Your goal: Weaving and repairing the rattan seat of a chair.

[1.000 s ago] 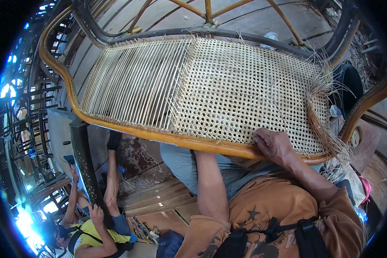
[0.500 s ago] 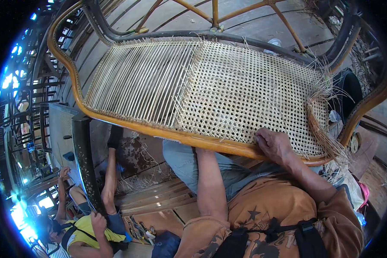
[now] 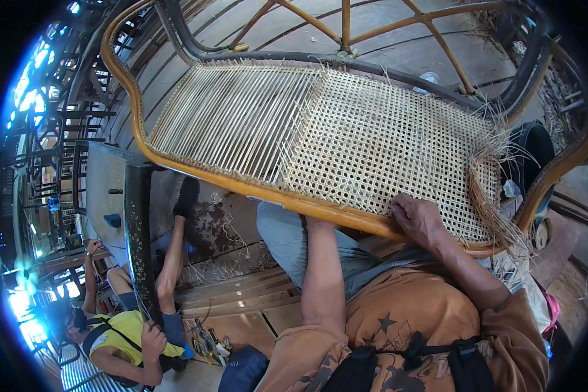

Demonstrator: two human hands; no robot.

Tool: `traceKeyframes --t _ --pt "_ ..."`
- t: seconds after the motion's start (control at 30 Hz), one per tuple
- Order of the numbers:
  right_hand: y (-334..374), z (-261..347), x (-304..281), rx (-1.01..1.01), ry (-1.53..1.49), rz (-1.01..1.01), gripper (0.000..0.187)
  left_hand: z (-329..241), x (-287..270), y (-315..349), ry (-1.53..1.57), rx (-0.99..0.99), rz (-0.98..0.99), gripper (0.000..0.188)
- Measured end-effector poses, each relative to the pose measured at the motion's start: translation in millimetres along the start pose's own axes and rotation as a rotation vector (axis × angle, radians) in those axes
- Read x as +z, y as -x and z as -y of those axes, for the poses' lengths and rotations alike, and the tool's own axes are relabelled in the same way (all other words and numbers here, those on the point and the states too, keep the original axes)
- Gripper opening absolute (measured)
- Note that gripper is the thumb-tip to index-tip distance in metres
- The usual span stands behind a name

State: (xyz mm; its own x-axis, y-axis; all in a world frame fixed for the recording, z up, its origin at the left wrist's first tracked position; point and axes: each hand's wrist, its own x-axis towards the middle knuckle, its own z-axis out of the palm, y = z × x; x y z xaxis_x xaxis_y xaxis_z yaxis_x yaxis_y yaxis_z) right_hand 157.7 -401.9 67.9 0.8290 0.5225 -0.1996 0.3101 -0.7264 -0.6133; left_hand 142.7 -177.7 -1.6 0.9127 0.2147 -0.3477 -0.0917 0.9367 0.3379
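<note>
Partly latticed cane panel (pale)

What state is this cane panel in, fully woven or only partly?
Only partly woven: the cane panel shows holed mesh on its right, but mostly parallel strands on its left.

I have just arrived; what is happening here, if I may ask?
A person has a woven panel in a wooden frame before them. Their right hand, fingers curled, is at the near edge; the left forearm goes under the frame, its hand hidden. The panel's right side is a lattice, while its left side shows mostly parallel strands. Loose strands lie bundled at the right end. Another person is at lower left.
</note>
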Motion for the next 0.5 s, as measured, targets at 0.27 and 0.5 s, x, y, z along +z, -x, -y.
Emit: traceKeyframes --t 0.27,0.5 --pt "-1 3 -6 0.053 0.004 0.073 0.020 14 -2 20 -0.052 0.010 -0.114 0.062" --pt "3 -2 -9 0.014 -0.098 0.053 0.021 28 7 59 -0.303 0.106 -0.481 0.045"
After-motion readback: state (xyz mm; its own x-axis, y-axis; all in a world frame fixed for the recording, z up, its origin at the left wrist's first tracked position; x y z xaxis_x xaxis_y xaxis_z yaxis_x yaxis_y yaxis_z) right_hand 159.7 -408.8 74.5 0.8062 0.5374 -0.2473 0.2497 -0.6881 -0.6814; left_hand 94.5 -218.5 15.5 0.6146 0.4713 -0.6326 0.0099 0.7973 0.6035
